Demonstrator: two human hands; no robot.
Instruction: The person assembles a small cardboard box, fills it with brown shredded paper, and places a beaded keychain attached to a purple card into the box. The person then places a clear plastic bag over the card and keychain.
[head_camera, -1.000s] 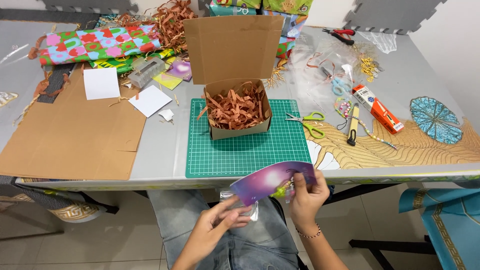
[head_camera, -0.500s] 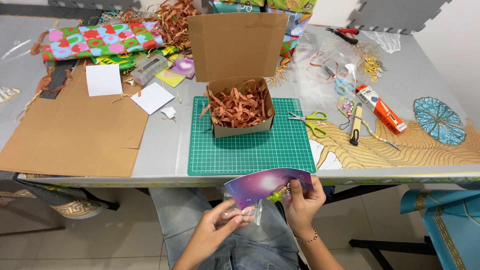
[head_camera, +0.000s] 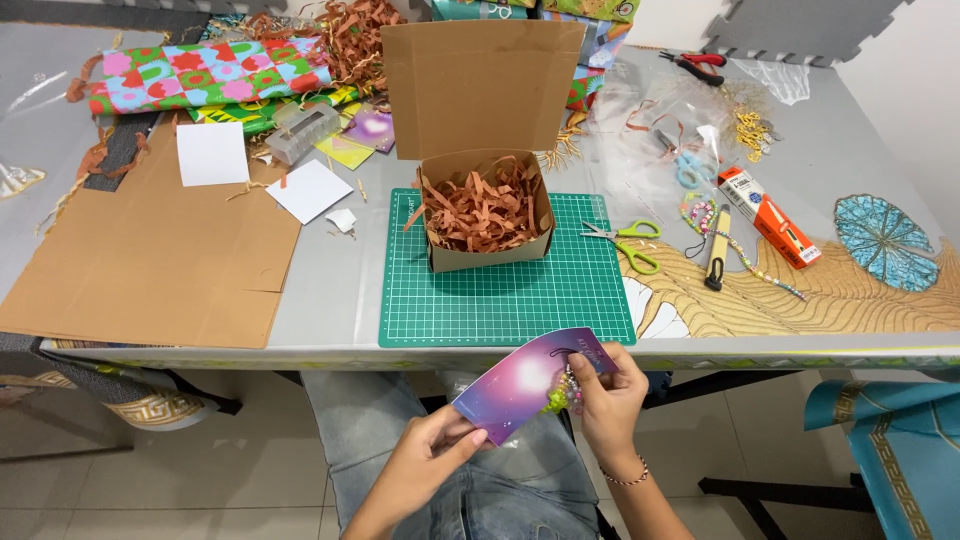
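Grey counter (head_camera: 340, 300) across the upper view, crowded with craft things. Biggest on it: flat brown cardboard sheet (head_camera: 150, 250) at the left, overhanging nothing visible, with two white paper squares (head_camera: 211, 153) at its upper edge. Next: green cutting mat (head_camera: 510, 295) at the middle near edge, carrying an open cardboard box (head_camera: 488, 215) stuffed with brown shredded paper (head_camera: 485, 205), lid standing upright behind. Roll of patterned wrapping paper (head_camera: 210, 75) at the far left. Blue round woven piece (head_camera: 885, 240) at the far right. Orange carton (head_camera: 770, 215) and a beaded string (head_camera: 740, 250) right of the mat; green-handled scissors (head_camera: 630, 240) just beside the mat's right edge.

Below the counter edge, over a denim lap: purple glossy card (head_camera: 530, 385), tilted, held at both ends. Left hand (head_camera: 430, 465) pinching the lower left corner, thumb on top. Right hand (head_camera: 610, 395) closed on the upper right end, also gripping a small yellow-green beaded charm (head_camera: 557, 398) against the card. Thin bracelet (head_camera: 630, 478) on the right wrist.
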